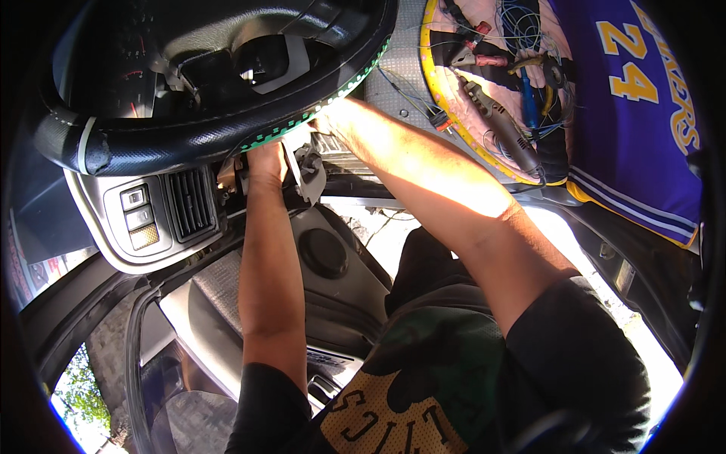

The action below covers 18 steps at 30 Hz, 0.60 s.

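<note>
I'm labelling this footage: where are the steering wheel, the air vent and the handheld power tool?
Steering wheel (200, 142): head view, lower rim.
Air vent (190, 203): head view, middle slats.
Handheld power tool (502, 125): head view, middle of its body.

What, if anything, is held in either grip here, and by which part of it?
It cannot be told: the steering wheel partly hides the left grip and the right grip, so no hold shows clearly.

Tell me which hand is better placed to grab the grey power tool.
Probably the right hand: it is nearer the grey power tool, and its forearm lies on that side. The left hand is farther left.
</note>
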Tool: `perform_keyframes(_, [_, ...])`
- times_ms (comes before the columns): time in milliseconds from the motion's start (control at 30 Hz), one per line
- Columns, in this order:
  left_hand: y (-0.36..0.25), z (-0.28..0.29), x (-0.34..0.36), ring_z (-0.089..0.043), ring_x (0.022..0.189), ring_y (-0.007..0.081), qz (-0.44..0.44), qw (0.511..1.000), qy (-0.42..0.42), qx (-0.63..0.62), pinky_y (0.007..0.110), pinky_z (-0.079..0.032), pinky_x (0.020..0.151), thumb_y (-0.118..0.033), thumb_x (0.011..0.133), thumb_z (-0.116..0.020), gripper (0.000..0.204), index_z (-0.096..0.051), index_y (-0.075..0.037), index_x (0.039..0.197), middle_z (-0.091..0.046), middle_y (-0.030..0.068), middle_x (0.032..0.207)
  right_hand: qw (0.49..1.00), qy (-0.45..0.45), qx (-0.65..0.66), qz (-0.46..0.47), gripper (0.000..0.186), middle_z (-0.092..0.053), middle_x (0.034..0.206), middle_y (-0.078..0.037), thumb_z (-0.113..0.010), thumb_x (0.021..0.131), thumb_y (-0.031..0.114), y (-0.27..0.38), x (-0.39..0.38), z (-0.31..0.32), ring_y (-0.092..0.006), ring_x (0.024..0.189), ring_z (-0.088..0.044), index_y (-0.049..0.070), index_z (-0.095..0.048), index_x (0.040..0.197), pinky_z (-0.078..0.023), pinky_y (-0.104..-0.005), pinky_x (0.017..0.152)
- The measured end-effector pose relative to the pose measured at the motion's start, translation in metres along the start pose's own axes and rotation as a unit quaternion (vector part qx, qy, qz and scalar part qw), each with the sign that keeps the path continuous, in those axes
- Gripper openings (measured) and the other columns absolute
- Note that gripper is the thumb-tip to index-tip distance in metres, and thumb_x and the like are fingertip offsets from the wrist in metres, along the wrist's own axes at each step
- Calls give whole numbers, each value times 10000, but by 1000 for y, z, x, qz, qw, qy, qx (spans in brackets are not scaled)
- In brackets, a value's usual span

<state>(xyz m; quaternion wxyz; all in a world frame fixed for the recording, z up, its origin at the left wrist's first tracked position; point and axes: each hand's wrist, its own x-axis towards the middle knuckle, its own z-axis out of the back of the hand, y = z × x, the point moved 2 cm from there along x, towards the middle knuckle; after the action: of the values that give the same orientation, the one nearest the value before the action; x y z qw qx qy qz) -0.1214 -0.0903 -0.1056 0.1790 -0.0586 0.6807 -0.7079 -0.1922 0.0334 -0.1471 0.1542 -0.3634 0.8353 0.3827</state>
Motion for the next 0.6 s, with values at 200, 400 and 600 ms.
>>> perform_keyframes(200, [5,-3,8,-485,1371,193,-8,1000,25,14,364,-376,1177,-278,1050,-654,571,-438,-63,1533,-517,54,1518,514,-2,-801,307,202,-775,878,-149,-682,884,144,-45,-2,67,-271,879,-773,74,-789,1041,-600,-394,840])
perform_keyframes(400, [12,26,21,-570,1260,162,23,996,-10,89,324,-458,1078,-364,1039,-674,561,-521,-41,1471,-605,57,1420,778,-97,-400,475,131,-747,922,-200,-648,862,94,-3,-47,41,-360,870,-743,34,-740,933,-597,-415,829])
perform_keyframes(600, [7,15,19,-564,1264,167,2,995,-19,95,332,-453,1076,-347,1027,-694,595,-514,-11,1483,-606,59,1425,785,-137,-337,501,253,-739,970,-232,-591,827,21,-6,-60,25,-407,880,-730,0,-755,1020,-591,-445,830])
